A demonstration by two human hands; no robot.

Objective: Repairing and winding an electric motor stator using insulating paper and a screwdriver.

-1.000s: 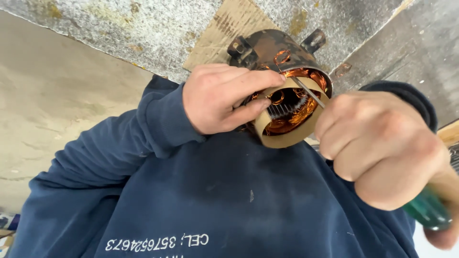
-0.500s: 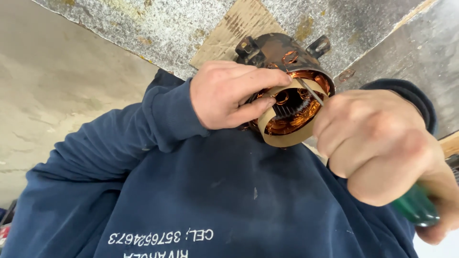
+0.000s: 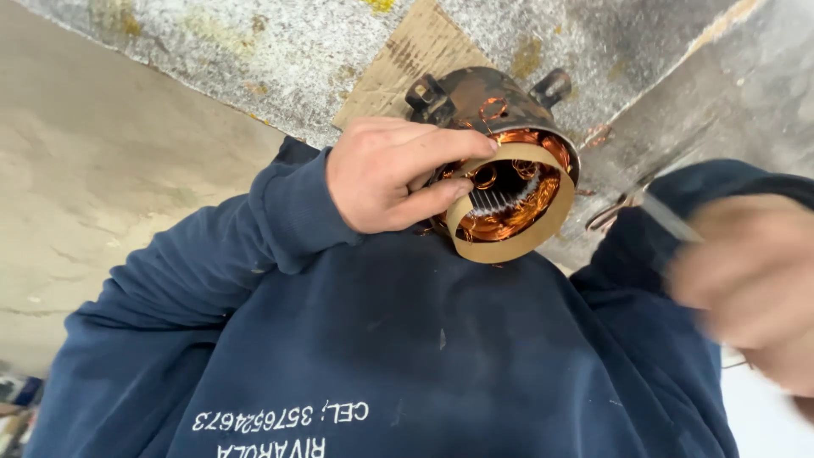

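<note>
The only lettering I see is white print on the chest of my dark blue sweatshirt point(image 3: 280, 421), low down.

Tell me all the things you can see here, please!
Motor stator housing: one, rusty dark metal, middle top, resting on the table edge.
Copper windings: orange, inside the housing.
Card sleeve: one, tan, ring around the open end.
Cardboard piece: one, brown, under the housing.
Table: one, speckled grey, across the top.
Floor: beige concrete, left.
Thin metal tool: one, silvery, blurred, right.
Sweatshirt: one, navy.
Left hand: grips the housing rim.
Right hand: blurred, holds the tool.
</note>
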